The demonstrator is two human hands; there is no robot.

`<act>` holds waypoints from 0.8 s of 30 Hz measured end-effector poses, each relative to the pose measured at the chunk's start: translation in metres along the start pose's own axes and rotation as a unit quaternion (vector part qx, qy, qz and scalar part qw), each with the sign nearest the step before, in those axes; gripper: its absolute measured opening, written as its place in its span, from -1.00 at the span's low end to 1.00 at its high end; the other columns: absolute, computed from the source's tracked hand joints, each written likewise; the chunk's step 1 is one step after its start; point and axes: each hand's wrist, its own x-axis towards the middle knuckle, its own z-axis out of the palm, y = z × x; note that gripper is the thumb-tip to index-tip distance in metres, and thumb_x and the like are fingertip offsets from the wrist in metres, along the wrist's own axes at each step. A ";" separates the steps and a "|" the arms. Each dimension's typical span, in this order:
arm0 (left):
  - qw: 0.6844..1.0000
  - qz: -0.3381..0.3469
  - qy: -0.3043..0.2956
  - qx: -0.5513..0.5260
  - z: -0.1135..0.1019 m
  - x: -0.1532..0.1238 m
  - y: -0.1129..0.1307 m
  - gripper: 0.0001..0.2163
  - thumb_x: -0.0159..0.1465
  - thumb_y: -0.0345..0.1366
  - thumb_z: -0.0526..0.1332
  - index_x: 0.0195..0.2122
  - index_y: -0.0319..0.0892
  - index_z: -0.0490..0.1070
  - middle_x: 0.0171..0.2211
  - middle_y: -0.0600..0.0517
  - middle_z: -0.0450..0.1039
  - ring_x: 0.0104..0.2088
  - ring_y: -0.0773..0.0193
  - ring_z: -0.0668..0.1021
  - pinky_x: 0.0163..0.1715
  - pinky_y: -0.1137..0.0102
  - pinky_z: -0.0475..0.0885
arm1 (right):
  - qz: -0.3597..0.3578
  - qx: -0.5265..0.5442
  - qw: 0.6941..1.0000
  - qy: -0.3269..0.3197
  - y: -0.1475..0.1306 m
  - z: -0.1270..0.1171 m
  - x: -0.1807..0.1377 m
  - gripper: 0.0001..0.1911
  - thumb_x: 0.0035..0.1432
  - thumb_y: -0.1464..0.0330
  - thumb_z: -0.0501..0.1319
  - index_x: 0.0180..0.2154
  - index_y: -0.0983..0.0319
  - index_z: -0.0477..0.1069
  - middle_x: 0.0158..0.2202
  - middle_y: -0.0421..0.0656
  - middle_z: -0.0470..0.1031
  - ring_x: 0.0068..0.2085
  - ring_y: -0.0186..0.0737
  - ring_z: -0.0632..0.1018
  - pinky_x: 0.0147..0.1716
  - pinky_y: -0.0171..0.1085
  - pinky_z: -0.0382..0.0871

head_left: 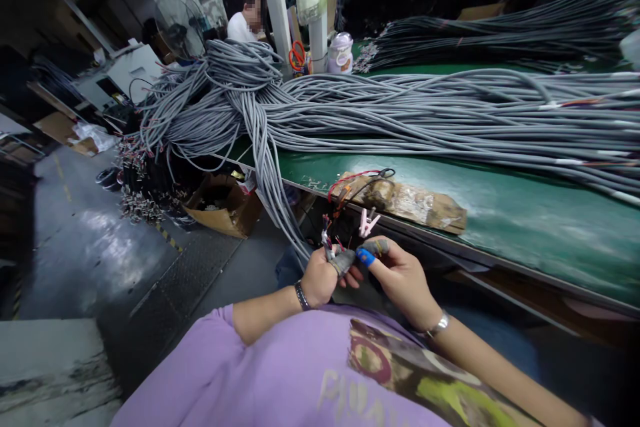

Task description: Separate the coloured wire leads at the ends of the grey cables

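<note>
My left hand (320,277) is closed around the end of a grey cable (280,213) that drops from the bench edge, with thin coloured wires (327,235) sticking up from the grip. My right hand (397,273) is close beside it, its thumb and forefinger in blue and grey finger covers, pinched near the same wire ends. A pink clothes peg (369,221) hangs just above my hands at the bench edge. Red and black wires (350,183) lie over a taped cardboard pad (415,203).
A huge pile of grey cables (400,113) covers the green bench (525,220), spilling off its left end. A cardboard box (223,203) sits on the floor below. Another person in white (243,23) sits far behind, near a fan (177,27) and a white post (317,20).
</note>
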 end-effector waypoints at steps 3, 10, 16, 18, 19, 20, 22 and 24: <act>1.000 0.000 0.015 -0.006 0.001 -0.001 -0.001 -0.55 0.13 0.14 0.20 -0.46 -0.24 0.34 -0.57 -0.01 0.48 -0.66 0.37 0.47 -0.69 0.51 0.17 | -0.007 -0.011 1.000 0.009 -0.001 0.000 0.000 -0.82 0.04 0.23 0.31 -0.46 0.20 0.45 -0.42 -0.17 0.45 -0.38 -0.25 0.43 -0.34 -0.28 0.33; 0.999 0.025 -0.008 0.042 0.000 -0.009 0.004 -0.52 0.03 0.16 0.29 -0.46 -0.25 0.36 -0.61 0.02 0.44 -0.66 0.39 0.44 -0.65 0.51 0.24 | 0.133 0.088 0.987 -0.017 -0.002 0.006 0.001 -0.71 -0.04 0.14 0.36 -0.52 0.20 0.40 -0.58 -0.22 0.39 -0.52 -0.30 0.36 -0.47 -0.30 0.27; 0.997 0.040 0.046 -0.043 -0.003 -0.006 0.010 -0.56 0.05 0.11 0.31 -0.49 -0.24 0.35 -0.68 0.09 0.38 -0.73 0.44 0.36 -0.73 0.53 0.18 | 0.195 0.248 0.949 0.005 0.013 -0.005 0.012 -0.62 0.05 0.00 0.26 -0.46 0.19 0.47 -0.50 -0.18 0.42 -0.47 -0.28 0.38 -0.46 -0.30 0.33; 0.996 0.038 0.040 -0.067 -0.003 -0.005 0.014 -0.58 0.05 0.07 0.32 -0.49 -0.24 0.35 -0.69 0.10 0.37 -0.74 0.44 0.35 -0.75 0.53 0.16 | 0.236 0.289 0.928 0.000 0.014 -0.007 0.021 -0.54 0.07 -0.08 0.20 -0.43 0.20 0.47 -0.47 -0.15 0.44 -0.48 -0.28 0.40 -0.47 -0.29 0.35; 0.996 0.036 0.031 -0.074 -0.003 -0.004 0.016 -0.59 0.06 0.05 0.33 -0.49 -0.24 0.34 -0.69 0.10 0.36 -0.75 0.44 0.35 -0.75 0.53 0.16 | 0.253 0.297 0.920 -0.014 0.013 -0.007 0.026 -0.51 0.07 -0.11 0.18 -0.40 0.20 0.48 -0.45 -0.14 0.46 -0.48 -0.27 0.42 -0.47 -0.28 0.36; 0.996 0.034 0.020 -0.079 -0.002 -0.004 0.019 -0.60 0.06 0.04 0.33 -0.50 -0.23 0.33 -0.70 0.10 0.36 -0.75 0.44 0.35 -0.75 0.53 0.17 | 0.263 0.300 0.917 -0.030 0.012 -0.007 0.030 -0.48 0.07 -0.13 0.17 -0.38 0.21 0.48 -0.44 -0.12 0.48 -0.48 -0.27 0.43 -0.47 -0.28 0.37; 0.996 0.024 -0.004 -0.085 0.000 -0.002 0.024 -0.61 0.05 0.02 0.34 -0.51 -0.23 0.33 -0.70 0.10 0.36 -0.76 0.44 0.33 -0.76 0.53 0.17 | 0.250 0.292 0.922 -0.043 0.010 -0.004 0.037 -0.46 0.06 -0.15 0.17 -0.37 0.21 0.48 -0.44 -0.12 0.48 -0.48 -0.27 0.43 -0.48 -0.29 0.36; 0.996 0.013 -0.019 -0.089 0.002 0.002 0.028 -0.61 0.02 0.02 0.35 -0.51 -0.23 0.34 -0.71 0.10 0.34 -0.76 0.45 0.32 -0.76 0.53 0.17 | 0.206 0.257 0.944 -0.017 0.009 0.000 0.041 -0.45 0.03 -0.17 0.17 -0.42 0.20 0.47 -0.50 -0.16 0.45 -0.51 -0.28 0.38 -0.50 -0.29 0.32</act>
